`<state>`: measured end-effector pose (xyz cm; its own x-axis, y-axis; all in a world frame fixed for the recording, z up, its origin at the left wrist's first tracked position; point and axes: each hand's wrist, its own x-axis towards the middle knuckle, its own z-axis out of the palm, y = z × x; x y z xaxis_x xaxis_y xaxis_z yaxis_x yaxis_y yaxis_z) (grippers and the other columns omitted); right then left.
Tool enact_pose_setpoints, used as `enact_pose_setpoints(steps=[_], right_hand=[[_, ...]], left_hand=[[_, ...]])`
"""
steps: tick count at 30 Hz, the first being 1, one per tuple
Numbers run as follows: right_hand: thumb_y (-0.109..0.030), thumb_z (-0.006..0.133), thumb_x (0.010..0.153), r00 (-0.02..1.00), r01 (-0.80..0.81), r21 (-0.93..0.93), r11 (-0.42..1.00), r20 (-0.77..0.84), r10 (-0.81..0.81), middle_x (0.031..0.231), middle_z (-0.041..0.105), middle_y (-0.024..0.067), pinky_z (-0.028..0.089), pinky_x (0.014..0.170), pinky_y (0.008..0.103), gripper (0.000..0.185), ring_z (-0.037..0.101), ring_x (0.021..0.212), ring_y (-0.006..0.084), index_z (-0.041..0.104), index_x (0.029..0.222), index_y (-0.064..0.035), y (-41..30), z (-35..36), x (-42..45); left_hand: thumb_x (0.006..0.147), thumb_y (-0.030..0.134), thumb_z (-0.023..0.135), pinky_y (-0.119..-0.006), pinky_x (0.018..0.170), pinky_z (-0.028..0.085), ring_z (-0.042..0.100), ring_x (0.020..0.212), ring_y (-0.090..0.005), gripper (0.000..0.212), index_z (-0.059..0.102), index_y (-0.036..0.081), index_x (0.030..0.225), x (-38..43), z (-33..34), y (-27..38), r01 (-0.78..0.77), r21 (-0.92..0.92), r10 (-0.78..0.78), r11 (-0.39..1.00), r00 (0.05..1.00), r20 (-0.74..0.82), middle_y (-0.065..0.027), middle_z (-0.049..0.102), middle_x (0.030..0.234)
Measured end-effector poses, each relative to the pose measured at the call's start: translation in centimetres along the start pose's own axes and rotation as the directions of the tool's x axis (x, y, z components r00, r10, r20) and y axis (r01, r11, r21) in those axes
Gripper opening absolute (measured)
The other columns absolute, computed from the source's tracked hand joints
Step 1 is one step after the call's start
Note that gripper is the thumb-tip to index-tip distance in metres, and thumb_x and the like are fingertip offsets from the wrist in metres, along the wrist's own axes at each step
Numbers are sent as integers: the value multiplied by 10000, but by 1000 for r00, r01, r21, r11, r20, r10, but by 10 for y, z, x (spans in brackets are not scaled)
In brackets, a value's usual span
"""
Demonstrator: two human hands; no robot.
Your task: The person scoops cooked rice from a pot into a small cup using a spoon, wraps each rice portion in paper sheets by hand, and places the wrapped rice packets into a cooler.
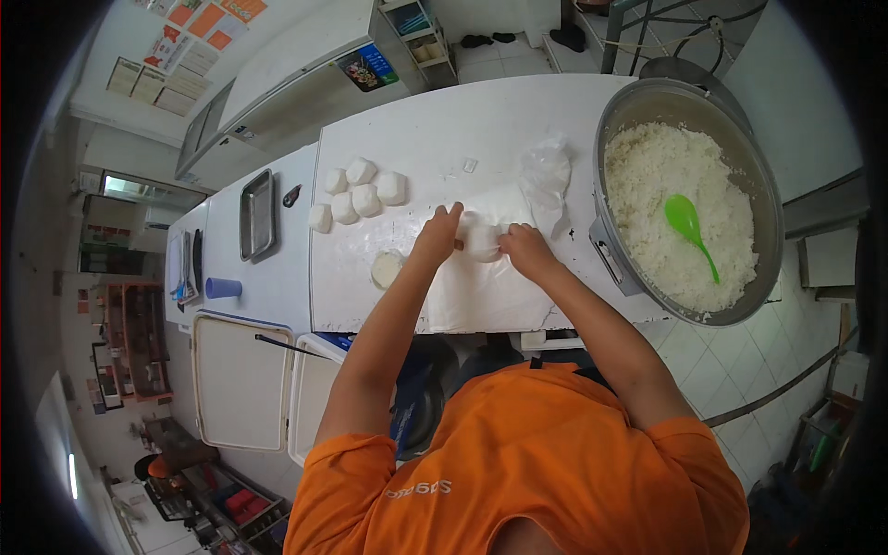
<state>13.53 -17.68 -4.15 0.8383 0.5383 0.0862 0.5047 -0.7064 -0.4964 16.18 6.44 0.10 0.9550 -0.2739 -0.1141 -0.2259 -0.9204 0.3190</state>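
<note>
A white rice packet (482, 243), partly blurred, lies on white plastic sheets (472, 302) between my hands. My left hand (440, 236) has its finger and thumb around the packet's left end. At the right end, my right hand (527, 250) pinches the wrapping with its fingertips. Beside my left forearm is a small round container (387, 269) filled with white rice. Several wrapped white packets (365, 200) stand grouped at the table's far left. A large metal pot (628, 104) on the right holds loose cooked rice (673, 166), and a green plastic spoon (683, 216) rests on it.
A crumpled clear plastic bag (546, 173) and a small clear piece (470, 165) lie beyond the sheets. On the adjoining table are a metal tray (257, 215), a blue cup (223, 288) and a small dark object (292, 195). An opened cooler lid (241, 381) stands below it.
</note>
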Motion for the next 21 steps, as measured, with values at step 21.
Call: enact_pose_setpoints(steps=[21], right_hand=[[-325,860,868,784,-558,589,584,145,603,937,752,143,561,756,357,391,704,827,207,680,941,15,-88,-9,9]], left_hand=[[882,73,657,-383,813,571,742,878,-303,194,744,-13,1031,-101,48,45,123,-850,-580,512,780,-236,-203,752,952]])
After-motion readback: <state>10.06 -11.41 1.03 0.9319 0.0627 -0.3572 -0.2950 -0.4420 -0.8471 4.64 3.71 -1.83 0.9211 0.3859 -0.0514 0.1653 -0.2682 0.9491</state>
